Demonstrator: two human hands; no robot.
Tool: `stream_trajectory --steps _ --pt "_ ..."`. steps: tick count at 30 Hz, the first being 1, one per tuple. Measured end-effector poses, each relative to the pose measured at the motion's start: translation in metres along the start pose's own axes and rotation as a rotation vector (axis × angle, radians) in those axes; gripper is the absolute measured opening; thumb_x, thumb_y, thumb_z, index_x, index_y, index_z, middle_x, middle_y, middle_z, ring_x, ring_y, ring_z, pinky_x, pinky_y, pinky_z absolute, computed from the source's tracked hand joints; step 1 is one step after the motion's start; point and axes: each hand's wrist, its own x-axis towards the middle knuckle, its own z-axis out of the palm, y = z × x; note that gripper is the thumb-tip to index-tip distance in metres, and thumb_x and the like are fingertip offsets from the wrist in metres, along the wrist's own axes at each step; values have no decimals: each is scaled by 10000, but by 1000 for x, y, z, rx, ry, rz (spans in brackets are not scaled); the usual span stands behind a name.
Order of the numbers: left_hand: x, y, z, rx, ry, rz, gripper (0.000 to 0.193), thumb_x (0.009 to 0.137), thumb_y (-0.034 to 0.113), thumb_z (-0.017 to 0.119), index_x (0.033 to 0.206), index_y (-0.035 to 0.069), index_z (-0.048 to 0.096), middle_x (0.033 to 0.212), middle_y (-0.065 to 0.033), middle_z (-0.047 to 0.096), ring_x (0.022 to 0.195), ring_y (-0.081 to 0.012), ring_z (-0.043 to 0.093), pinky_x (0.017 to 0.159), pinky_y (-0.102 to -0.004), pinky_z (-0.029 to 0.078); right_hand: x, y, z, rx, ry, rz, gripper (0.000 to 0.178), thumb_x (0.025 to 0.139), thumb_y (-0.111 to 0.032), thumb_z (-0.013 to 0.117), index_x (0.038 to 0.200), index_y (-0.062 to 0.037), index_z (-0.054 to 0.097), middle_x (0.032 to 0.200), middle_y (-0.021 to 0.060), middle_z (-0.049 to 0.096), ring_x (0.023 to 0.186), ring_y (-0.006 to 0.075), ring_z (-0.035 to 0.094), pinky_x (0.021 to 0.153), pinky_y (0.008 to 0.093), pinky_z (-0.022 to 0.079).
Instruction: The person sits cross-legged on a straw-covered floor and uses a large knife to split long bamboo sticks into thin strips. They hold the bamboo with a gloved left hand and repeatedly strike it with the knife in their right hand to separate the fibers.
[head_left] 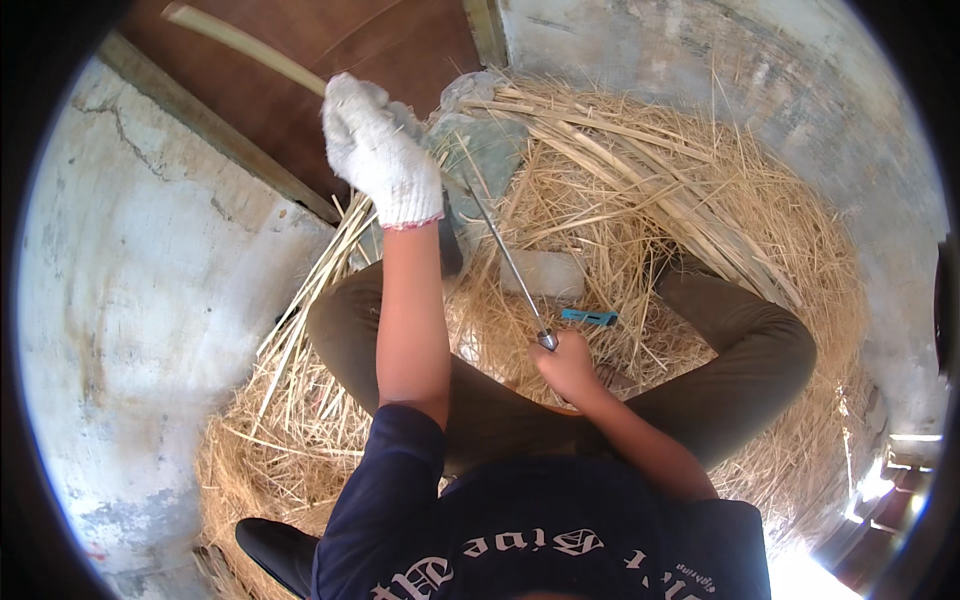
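Gloved in white knit, the left hand (375,150) is clenched around a pale bamboo strip (240,42) that runs up and left across a brown door (300,70). Bare, the right hand (566,365) grips the handle of a long blade (505,255) angled toward the glove. Straw (700,200) lies heaped around the seated person's legs, with a small blue tool (589,317) just beside the right hand.
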Motion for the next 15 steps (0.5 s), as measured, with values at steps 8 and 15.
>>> stream_trajectory --steps 8,15 --pt "-10 1 13 45 11 3 360 1046 392 607 839 110 523 643 27 412 503 -87 350 477 -283 279 4 6 8 204 65 -124 263 837 -209 703 679 -21 611 590 104 606 518 224 546 542 402 421" --pt "-2 4 4 61 76 -3 349 1045 376 604 836 109 522 660 25 421 505 -89 358 474 -284 279 -7 -6 -4 137 61 -107 260 846 -212 683 685 -22 607 589 93 592 541 213 549 545 392 412"
